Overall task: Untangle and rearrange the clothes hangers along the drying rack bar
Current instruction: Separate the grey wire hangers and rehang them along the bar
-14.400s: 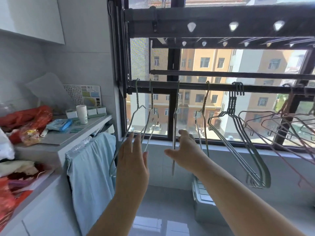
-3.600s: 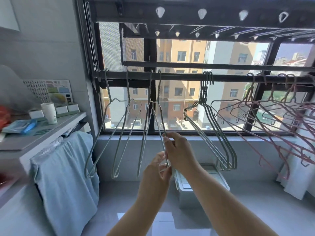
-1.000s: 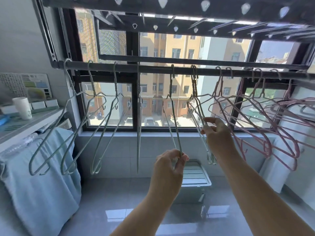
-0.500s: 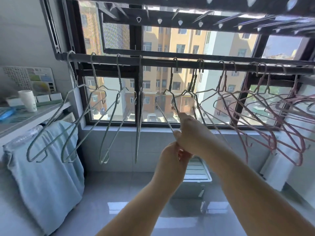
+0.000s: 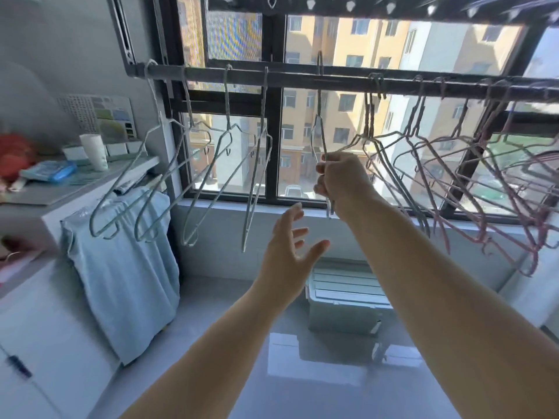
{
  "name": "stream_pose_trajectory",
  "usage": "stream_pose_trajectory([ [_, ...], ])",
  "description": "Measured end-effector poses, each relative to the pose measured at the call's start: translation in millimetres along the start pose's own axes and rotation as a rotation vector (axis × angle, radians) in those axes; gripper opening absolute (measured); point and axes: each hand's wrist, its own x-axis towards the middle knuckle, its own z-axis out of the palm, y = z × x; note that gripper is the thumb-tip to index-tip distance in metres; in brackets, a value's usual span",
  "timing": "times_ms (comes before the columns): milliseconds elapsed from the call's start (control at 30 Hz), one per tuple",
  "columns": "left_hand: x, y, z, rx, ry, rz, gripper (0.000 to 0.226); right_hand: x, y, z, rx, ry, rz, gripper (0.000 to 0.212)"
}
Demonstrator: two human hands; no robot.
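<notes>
Drying rack bar (image 5: 302, 76) runs across the window and carries every hanger.

Pink hangers (image 5: 419, 107) crowd the right end with their frames overlapping. That's the tangle left to clear.

Four green hangers (image 5: 226, 95) on the left hang apart, each hook on its own stretch of bar. I read that part as sorted.

A small bunch of green hangers (image 5: 369, 110) hangs between the pink ones and the one in hand, hooks pressed together. Probably next in the queue.

The single green hanger (image 5: 319, 116) sits mid-bar between the spaced four and the bunch. Its hook tip shows above the bar's top edge, so it's lifted or only loosely seated; can't tell which.

Right grip (image 5: 338, 179) is closed around that hanger's lower wires. Holding low gives leverage to steer the hook and keeps the frame turned edge-on, clear of its neighbours.

Left grip (image 5: 290, 246) is open with fingers spread, holding nothing. It sits just below and left of the hanger, likely ready to steady it.

Risk: its shoulder snagging the bunch.
</notes>
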Motion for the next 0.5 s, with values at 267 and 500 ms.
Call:
stream_pose_trajectory([
  [267, -3.2, -16.1, -14.4, 0.122, 0.010, -0.085, 0.066, 10.2, 11.2, 12.4, -0.028, -0.007, -0.019, 0.034],
  [500, -0.7, -20.2, -16.9, 0.129, 0.008, -0.097, 0.066, 21.6, -12.7, 22.8, 0.271, 0.015, 0.080, 0.026],
])
